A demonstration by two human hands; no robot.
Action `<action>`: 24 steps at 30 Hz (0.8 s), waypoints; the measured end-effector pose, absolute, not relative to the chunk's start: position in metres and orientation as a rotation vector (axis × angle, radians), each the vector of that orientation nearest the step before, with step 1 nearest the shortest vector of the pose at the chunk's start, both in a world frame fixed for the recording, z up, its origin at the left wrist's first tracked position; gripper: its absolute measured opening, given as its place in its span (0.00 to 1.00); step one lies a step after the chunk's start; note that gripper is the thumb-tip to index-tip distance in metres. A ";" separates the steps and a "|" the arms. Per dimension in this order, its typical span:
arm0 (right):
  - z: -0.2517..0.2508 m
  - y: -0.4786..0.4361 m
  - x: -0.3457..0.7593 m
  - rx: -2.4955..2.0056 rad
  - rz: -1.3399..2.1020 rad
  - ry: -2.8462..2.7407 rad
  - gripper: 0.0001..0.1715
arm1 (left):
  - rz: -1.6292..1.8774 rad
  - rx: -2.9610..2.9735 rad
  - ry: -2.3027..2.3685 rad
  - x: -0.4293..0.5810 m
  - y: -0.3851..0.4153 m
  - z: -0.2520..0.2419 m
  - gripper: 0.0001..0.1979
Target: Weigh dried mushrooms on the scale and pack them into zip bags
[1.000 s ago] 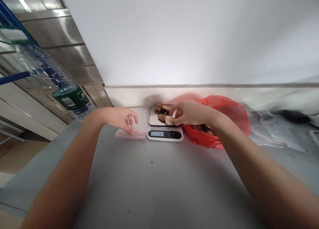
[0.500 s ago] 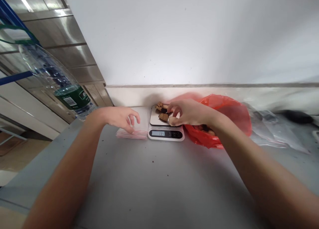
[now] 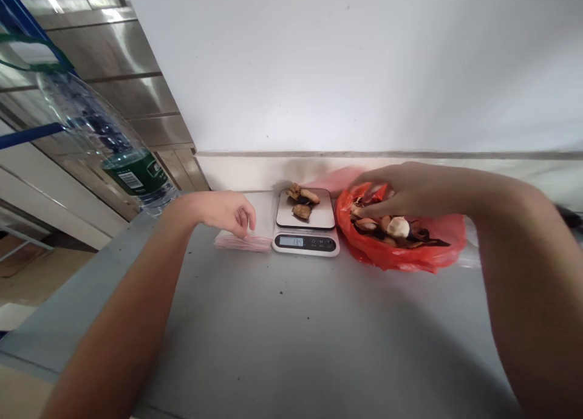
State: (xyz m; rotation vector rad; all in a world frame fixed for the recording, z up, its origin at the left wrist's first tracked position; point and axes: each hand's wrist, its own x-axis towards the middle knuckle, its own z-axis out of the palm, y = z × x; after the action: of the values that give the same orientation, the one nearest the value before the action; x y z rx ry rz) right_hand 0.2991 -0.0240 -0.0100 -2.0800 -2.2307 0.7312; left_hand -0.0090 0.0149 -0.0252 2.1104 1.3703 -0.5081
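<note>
Far to the left of the scale (image 3: 306,243), a clear plastic bottle (image 3: 122,158) with a green label stands at the edge of the grey counter (image 3: 291,334).

Nearer the scale, the left hand (image 3: 223,212) hangs over a stack of pink bags (image 3: 243,243) that lies flat on the counter, touching the scale's left side. The stack is thin, pale pink and slightly see-through. The hand's fingers curl loosely downward with their tips on the stack's far edge, and they grip nothing.

The scale sits against the low ledge under the white wall (image 3: 346,67). It is white with a shiny steel plate and a lit display (image 3: 291,241) on its front. A few brown slices (image 3: 303,201) lie on the far left part of the plate, some dark and some tan.

Just to the right of the scale, almost touching it, is a red bag (image 3: 410,249) of thin, crumpled plastic with its mouth open. Inside lie dried pieces (image 3: 392,228): brown, dark purple and orange slices, with one pale round piece among them.

The right hand (image 3: 410,191) is over the bag, palm down. Its fingers reach toward the side of the bag nearest the scale, where the fingertips and thumb come together at the pieces. Whether they have closed on one cannot be told.
</note>
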 end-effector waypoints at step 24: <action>-0.013 -0.029 0.284 -2.234 0.774 -2.235 0.19 | -0.517 2.153 1.473 -0.002 0.010 -0.023 0.24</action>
State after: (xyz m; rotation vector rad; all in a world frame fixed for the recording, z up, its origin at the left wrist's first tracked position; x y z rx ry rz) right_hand 0.2837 -0.0292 -0.0130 -2.2341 -2.2350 0.7740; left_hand -0.0018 0.0098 -0.0231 2.1528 1.4729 -0.5167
